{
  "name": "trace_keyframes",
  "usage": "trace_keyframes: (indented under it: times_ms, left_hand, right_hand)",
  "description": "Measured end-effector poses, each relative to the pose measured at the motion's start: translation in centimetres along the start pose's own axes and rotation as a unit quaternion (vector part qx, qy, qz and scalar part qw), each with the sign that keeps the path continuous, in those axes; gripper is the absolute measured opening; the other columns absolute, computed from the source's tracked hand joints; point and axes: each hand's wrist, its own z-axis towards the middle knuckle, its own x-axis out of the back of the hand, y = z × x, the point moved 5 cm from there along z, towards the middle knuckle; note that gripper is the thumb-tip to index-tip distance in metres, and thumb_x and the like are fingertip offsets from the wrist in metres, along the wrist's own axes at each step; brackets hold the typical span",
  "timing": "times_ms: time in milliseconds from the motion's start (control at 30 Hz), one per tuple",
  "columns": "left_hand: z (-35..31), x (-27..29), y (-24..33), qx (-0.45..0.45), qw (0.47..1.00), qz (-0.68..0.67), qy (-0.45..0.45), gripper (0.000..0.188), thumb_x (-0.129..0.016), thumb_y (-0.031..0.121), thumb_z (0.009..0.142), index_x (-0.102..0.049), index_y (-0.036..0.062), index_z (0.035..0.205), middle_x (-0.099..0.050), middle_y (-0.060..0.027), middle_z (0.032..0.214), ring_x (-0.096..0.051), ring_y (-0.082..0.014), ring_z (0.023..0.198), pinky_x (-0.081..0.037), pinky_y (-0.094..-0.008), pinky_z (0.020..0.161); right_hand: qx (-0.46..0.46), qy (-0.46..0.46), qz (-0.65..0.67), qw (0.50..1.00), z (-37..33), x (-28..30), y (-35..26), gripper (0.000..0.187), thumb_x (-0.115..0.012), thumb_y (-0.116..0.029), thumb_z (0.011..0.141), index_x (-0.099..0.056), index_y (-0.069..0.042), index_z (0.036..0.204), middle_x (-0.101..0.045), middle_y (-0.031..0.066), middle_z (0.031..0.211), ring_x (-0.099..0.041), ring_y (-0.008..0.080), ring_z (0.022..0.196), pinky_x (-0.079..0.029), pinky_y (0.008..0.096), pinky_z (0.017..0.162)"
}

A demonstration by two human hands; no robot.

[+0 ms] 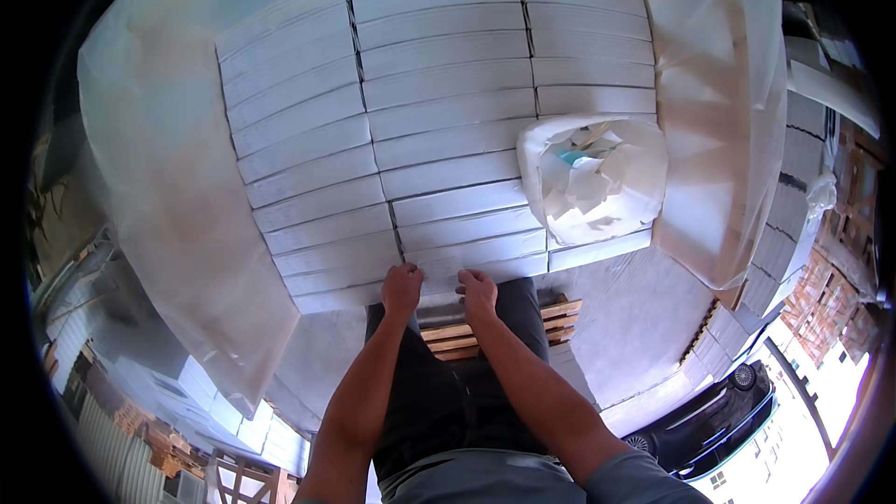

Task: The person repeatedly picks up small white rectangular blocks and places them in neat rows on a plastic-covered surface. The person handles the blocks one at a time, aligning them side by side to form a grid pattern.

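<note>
Flat white boxes (448, 79) stand packed in three columns in front of me, their long narrow sides facing up. At the near end of the middle column is a white box (443, 273). My left hand (402, 287) is closed at its left end, with the fingertips against the edge. A short way to the right, my right hand (479, 294) has its fingers curled in a pinch at the same near edge. Whatever the fingertips hold, if anything, is too small to make out.
On the right-hand boxes rests a white plastic bag (532, 168) with paper scraps (588, 187) inside. Plastic sheeting (177, 168) hangs around the stack. A wooden pallet (560, 322) lies below near my legs. A dark car (709, 415) is at lower right.
</note>
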Motion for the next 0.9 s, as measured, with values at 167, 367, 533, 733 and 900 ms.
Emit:
trace_keyframes:
  times_ms: [167,367,533,733,900]
  left_hand:
    - [0.9,-0.3,-0.6,0.002,1.000,0.013,0.007,0.030,-0.057,0.031,0.082,-0.070,0.0070,0.094,-0.062,-0.0215,0.096,-0.060,-0.0395,0.093,-0.047,-0.0474,0.082]
    - [1.4,-1.0,-1.2,0.014,0.999,0.026,0.019,0.029,-0.056,0.030,0.082,-0.070,0.0072,0.094,-0.062,-0.0217,0.097,-0.060,-0.0393,0.092,-0.048,-0.0473,0.082]
    - [1.6,-1.1,-1.2,0.023,0.999,0.032,0.025,0.029,-0.056,0.029,0.082,-0.070,0.0077,0.095,-0.061,-0.0208,0.098,-0.060,-0.0389,0.093,-0.048,-0.0469,0.082]
    - [1.1,-0.6,-0.5,0.037,0.998,0.045,0.025,0.028,-0.056,0.031,0.084,-0.069,0.0098,0.096,-0.061,-0.0192,0.100,-0.060,-0.0377,0.095,-0.048,-0.0461,0.083]
    - [0.8,-1.0,-0.8,0.053,0.996,0.067,0.029,0.027,-0.056,0.032,0.086,-0.068,0.0111,0.097,-0.061,-0.0190,0.101,-0.061,-0.0379,0.095,-0.049,-0.0452,0.083]
  right_hand:
    - [0.003,0.010,-0.023,1.000,1.1,-0.7,0.9,0.029,-0.068,-0.022,0.082,-0.064,-0.002,0.103,-0.064,0.0050,0.086,-0.060,0.0137,0.068,-0.044,0.0278,0.054]
    - [0.032,0.028,-0.047,0.998,1.7,-1.3,0.7,0.029,-0.068,-0.021,0.082,-0.064,0.000,0.101,-0.065,0.0059,0.083,-0.059,0.0130,0.065,-0.045,0.0278,0.053]
    - [0.051,0.052,-0.120,0.990,1.9,-1.6,0.3,0.031,-0.069,-0.025,0.081,-0.064,0.000,0.100,-0.067,0.0104,0.085,-0.064,0.0203,0.072,-0.050,0.0328,0.063]
    - [0.072,0.181,-0.374,0.907,-0.6,-1.6,-2.6,0.038,-0.066,-0.039,0.080,-0.067,-0.004,0.095,-0.068,0.0180,0.090,-0.062,0.0374,0.095,-0.046,0.0436,0.085]
    - [0.161,0.074,-0.401,0.899,-0.4,-1.4,-4.0,0.037,-0.063,-0.039,0.082,-0.068,-0.004,0.094,-0.069,0.0154,0.089,-0.065,0.0335,0.091,-0.049,0.0411,0.082]
